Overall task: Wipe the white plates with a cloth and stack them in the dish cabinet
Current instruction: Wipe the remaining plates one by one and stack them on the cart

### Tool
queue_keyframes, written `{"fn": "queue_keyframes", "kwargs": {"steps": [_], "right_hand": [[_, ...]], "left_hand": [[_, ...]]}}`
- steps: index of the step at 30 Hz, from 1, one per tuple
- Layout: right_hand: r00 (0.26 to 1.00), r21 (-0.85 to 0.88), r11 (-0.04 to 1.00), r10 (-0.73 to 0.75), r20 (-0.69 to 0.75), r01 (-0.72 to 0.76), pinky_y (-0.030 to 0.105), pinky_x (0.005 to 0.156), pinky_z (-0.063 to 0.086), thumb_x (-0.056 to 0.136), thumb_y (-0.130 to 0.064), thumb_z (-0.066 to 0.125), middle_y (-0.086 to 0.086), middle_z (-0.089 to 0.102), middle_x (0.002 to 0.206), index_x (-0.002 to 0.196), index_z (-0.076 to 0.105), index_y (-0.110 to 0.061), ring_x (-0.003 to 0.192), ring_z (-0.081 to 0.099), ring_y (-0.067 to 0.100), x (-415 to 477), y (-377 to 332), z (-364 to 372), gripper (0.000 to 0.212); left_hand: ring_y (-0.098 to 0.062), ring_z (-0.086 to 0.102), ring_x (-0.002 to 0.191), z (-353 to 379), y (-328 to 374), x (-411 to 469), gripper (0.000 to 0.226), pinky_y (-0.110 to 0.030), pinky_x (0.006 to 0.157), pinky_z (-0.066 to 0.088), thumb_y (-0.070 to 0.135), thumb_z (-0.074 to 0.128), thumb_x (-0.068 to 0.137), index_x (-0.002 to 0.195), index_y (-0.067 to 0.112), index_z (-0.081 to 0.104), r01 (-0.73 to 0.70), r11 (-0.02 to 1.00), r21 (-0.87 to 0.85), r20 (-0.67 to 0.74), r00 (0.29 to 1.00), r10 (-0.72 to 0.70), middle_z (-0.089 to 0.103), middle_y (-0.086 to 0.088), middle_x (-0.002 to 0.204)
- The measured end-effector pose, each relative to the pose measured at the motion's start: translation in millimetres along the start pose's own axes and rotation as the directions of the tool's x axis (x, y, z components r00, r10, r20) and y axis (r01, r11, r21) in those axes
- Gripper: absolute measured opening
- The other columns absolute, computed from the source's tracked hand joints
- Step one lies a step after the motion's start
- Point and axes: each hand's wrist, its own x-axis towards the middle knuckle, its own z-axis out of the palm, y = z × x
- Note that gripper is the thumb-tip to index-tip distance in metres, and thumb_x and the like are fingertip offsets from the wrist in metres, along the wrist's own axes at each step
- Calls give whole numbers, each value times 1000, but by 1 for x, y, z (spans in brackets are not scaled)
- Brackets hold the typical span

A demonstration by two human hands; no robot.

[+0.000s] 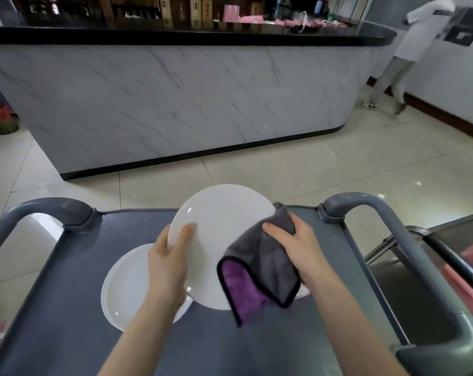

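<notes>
Plate [224, 232], in the head view, is held tilted above the grey cart [67, 308]. The left grip [167, 264] is clamped on its left rim, thumb on the face. The right grip [292, 248] clutches the grey-and-purple cloth [259, 272] against the plate's right edge, with its folds hanging loose. A second plate [127, 283] lies below on the cart. The one-sided hold is the risk: hard wiping could lever the plate free and drop it onto the one beneath, chipping both.
</notes>
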Motion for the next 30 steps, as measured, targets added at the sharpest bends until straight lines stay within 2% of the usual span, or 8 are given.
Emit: {"fn": "queue_keyframes", "kwargs": {"steps": [4, 8, 11, 17, 21, 25, 27, 30], "right_hand": [[993, 49, 997, 66, -99, -61, 10, 54, 46, 86, -11, 73, -3, 70, 80, 96, 67, -8, 67, 66, 1, -17, 22, 3, 12], [995, -170, 981, -87, 49, 94, 23, 70, 54, 82, -14, 78, 1, 73, 89, 95, 68, -13, 84, 68, 15, -1, 13, -11, 16], [943, -402, 869, -187, 274, 289, 25, 79, 53, 80, -20, 80, -4, 73, 96, 102, 69, -18, 91, 67, 9, 9, -12, -5, 24], [985, -173, 975, -118, 129, 140, 24, 74, 56, 84, -21, 77, -7, 74, 92, 101, 68, -25, 90, 70, 10, 7, -9, -6, 20], [993, 130, 991, 47, -105, -33, 16, 62, 52, 87, -16, 74, -4, 75, 84, 97, 68, -17, 81, 71, 10, -18, 16, 8, 12], [996, -11, 999, -32, -86, 31, 18, 65, 53, 84, -14, 76, -5, 73, 84, 94, 67, -18, 80, 69, 9, -13, 15, -1, 14], [990, -155, 978, -133, 40, 138, 24, 73, 55, 82, -17, 78, -6, 73, 88, 97, 68, -21, 86, 68, 11, -3, 2, -8, 19], [937, -369, 873, -233, 261, 320, 19, 73, 51, 81, -22, 79, -10, 70, 87, 97, 66, -25, 84, 64, 4, 6, -23, -1, 21]], "left_hand": [[-14, 73, 88, -4, -17, -7, 12, -30, 68, 55, 30, 62, 99, 107, 27, 71, 117, 993, 8, 11, 993, -117, 77, 7, 99], [-1, 69, 101, -19, 6, 24, 21, -21, 78, 52, 33, 70, 95, 116, 37, 68, -156, 928, 338, 362, 932, 26, 72, 19, 114], [3, 69, 90, -7, 24, 32, 13, -15, 77, 53, 31, 66, 97, 106, 37, 73, -310, 832, 460, 515, 857, 35, 74, 21, 102], [-4, 67, 74, -3, 12, 23, 10, -21, 66, 53, 26, 68, 96, 90, 31, 76, -173, 958, 228, 183, 974, 133, 75, 15, 81], [-8, 69, 74, 0, -2, 9, 10, -28, 65, 53, 30, 62, 98, 98, 29, 72, 31, 1000, -4, -22, 999, -31, 75, 14, 82], [-16, 69, 93, -21, 2, 18, 10, -32, 77, 52, 32, 64, 98, 106, 31, 71, -88, 969, 232, 263, 965, 25, 76, 11, 99], [-11, 69, 102, -24, 16, 26, 16, -31, 83, 53, 35, 68, 96, 112, 37, 70, -213, 917, 336, 444, 895, 45, 74, 14, 110], [-11, 70, 92, -12, 30, 31, 11, -31, 81, 55, 33, 66, 97, 97, 41, 74, -322, 850, 418, 469, 877, 102, 75, 14, 99]]}}
